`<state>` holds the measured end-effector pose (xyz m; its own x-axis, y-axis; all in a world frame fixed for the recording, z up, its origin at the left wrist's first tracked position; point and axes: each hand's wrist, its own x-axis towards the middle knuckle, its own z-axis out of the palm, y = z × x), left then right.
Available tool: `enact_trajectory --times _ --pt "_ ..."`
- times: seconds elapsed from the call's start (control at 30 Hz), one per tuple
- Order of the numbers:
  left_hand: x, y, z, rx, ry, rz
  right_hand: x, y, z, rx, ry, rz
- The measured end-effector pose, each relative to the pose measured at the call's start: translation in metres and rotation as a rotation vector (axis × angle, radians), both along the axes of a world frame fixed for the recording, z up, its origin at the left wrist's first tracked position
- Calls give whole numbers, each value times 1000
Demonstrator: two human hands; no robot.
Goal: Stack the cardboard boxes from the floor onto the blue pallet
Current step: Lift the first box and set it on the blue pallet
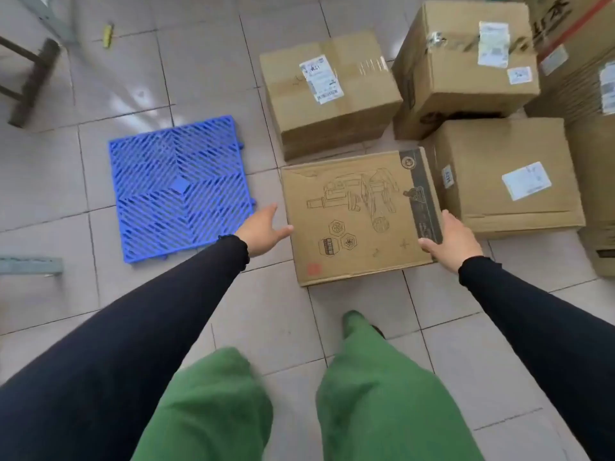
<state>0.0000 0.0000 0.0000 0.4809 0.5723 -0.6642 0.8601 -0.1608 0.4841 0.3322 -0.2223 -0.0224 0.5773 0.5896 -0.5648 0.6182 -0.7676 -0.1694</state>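
A flat cardboard box with a line drawing printed on top (356,214) lies on the tiled floor in front of me. My left hand (263,229) is open at its left edge, thumb tip touching the box side. My right hand (449,242) rests against its right edge, thumb on top, fingers hidden behind the side. The blue slatted pallet (179,188) lies bare on the floor to the left of the box. Behind stand a labelled box (329,91), a taller box (466,64) and a third box (506,174) at the right.
More cardboard boxes (585,61) crowd the far right edge. A dark wooden stool leg (31,81) stands at the far left, and a small yellow object (107,34) lies on the tiles. A grey metal bar (30,266) lies left of my arm. My green trouser legs fill the foreground.
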Motion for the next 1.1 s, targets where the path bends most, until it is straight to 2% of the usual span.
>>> enact_trajectory --times 0.13,0.33,0.5,0.6,0.77,0.93,1.1 --pt "17 9 -49 -59 -89 110 16 -11 -37 30 26 -143" --pt "35 19 -107 -181 -415 285 22 -35 -73 153 185 -344" --pt "37 17 -130 -296 -558 442 12 -41 -81 418 385 -483" --pt "26 19 -131 -322 -626 553 -2 -34 -84 502 419 -451" --pt "-18 30 -107 -261 -674 674 -30 -12 -64 606 429 -351" --pt "-93 69 -70 -170 -662 791 -76 37 -35 623 505 -162" --pt "-180 108 -44 -22 -610 947 -143 96 -26 514 665 40"
